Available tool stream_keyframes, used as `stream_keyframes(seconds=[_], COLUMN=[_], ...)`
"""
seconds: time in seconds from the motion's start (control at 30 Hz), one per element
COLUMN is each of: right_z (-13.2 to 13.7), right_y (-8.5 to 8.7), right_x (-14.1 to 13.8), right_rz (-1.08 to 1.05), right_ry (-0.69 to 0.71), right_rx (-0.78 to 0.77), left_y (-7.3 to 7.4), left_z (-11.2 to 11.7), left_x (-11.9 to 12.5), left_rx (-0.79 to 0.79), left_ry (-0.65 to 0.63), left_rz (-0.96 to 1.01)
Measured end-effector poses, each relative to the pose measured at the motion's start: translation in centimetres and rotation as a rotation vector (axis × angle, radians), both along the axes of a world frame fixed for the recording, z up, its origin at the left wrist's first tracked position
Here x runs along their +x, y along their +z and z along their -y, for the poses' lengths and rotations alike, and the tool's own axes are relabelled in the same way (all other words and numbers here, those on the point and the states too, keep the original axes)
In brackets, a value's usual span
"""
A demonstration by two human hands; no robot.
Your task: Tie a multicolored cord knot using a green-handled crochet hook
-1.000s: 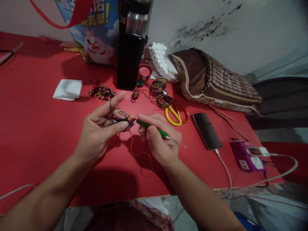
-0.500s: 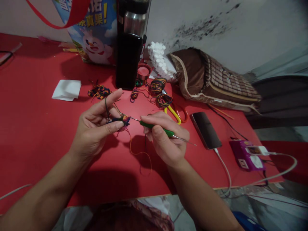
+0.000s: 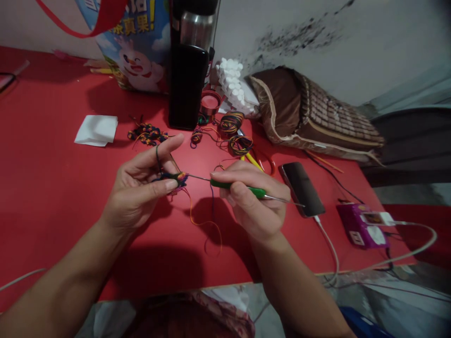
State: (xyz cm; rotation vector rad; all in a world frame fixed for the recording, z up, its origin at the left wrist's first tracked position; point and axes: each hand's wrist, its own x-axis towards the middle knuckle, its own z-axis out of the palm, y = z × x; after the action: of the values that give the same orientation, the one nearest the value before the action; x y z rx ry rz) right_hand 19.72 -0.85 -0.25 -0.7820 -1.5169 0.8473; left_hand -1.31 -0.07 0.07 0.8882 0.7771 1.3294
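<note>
My left hand (image 3: 139, 188) pinches a small multicoloured crochet piece (image 3: 181, 179) between thumb and fingers. Dark yarn loops round its raised index finger. In my right hand (image 3: 255, 199) is a crochet hook (image 3: 259, 192) with a green handle, held like a pen. Its thin metal front end reaches left to the piece, while a second metal end sticks out at the right. A loose orange-pink yarn tail (image 3: 206, 224) curls down onto the red table (image 3: 158, 272). Several crocheted bits (image 3: 146, 134) lie beyond my left hand.
Behind my hands are a multicoloured yarn ball (image 3: 230, 123), yellow-and-red-handled scissors (image 3: 253, 161), and an upright black phone (image 3: 188, 89). A charging phone (image 3: 303, 189) and a purple box (image 3: 362, 225) sit at right. White folded paper (image 3: 97, 130) lies left, and a brown cushion (image 3: 317, 112) rests by the wall.
My right hand has moved right with the crochet hook, drawing its shaft farther out from the piece. My left hand stays nearly in place, still pinching the work.
</note>
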Motion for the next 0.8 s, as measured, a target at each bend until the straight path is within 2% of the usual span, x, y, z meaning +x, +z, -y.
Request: stream_keyframes(seconds=[0.17,0.33,0.47,0.63,0.8], right_z=[-0.3,-0.6,-0.5,-0.7,-0.8], right_y=[-0.1,-0.2,-0.8,-2.1,-2.3], right_x=[0.1,-0.8,-2.1,-3.3,-3.5], right_rz=[-0.099,-0.321,-0.483,-0.652,-0.655], right_ry=[0.055,0.15,0.308,0.259,0.281], right_rx=[-0.069,-0.269,-0.451,-0.631,-0.657], left_y=[0.1,-0.4,-0.8,-1.1,-1.5], left_z=[-0.2,0.0,0.8,1.2,1.0], left_x=[-0.1,0.3,0.9,1.5,1.5], left_rx=[-0.043,-0.01,0.037,0.058,0.072], left_ry=[-0.035,-0.05,0.045,0.159,0.162], left_rz=[0.034,0.029,-0.121,-0.196,-0.21])
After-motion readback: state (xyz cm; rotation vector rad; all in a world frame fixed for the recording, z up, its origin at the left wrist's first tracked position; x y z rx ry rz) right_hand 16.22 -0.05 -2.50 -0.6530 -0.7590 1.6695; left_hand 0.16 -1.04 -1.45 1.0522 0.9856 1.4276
